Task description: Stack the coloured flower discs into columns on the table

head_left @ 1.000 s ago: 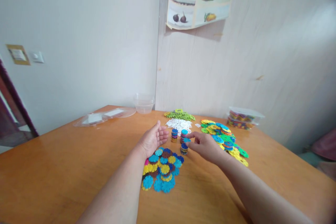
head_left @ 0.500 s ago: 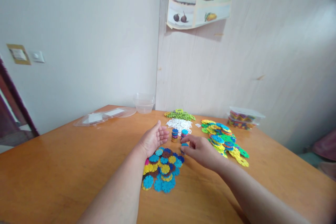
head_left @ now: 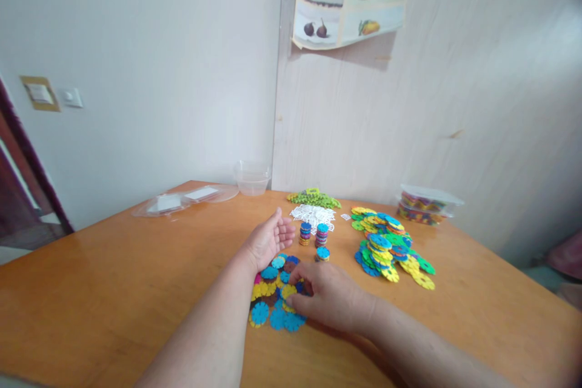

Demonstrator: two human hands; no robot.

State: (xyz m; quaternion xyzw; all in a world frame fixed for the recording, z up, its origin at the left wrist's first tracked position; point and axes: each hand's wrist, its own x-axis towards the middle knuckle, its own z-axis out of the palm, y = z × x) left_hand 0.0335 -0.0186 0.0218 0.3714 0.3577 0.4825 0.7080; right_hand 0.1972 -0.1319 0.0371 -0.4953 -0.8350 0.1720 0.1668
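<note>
My left hand [head_left: 269, 241] rests at the far left edge of the pile, palm turned right, fingers loosely stretched out, holding nothing. My right hand [head_left: 331, 297] reaches over the pile's right side, thumb and index finger apart around a yellow notched disc [head_left: 288, 291]; contact with it is hard to make out. Blue, yellow and brown discs lie loose in this snowflake-disc pile [head_left: 277, 318]. Beyond it stand two taller stacks, a left disc stack [head_left: 305, 234] and a right disc stack [head_left: 322, 234]. A shorter stack [head_left: 322, 253] is nearer, partly hidden by my right hand.
Behind the stacks lie white plastic pieces [head_left: 313, 216] and green pieces [head_left: 313, 199]. Larger discs [head_left: 386, 242] spread out on the right. Filled clear boxes [head_left: 425, 205] stand at the back right. A clear tub [head_left: 252, 179] and flat lids [head_left: 169, 202] are at the back left.
My right hand has moved from the short stack toward me and left, onto the loose discs. The short stack now shows behind it. My left hand stays in place.
</note>
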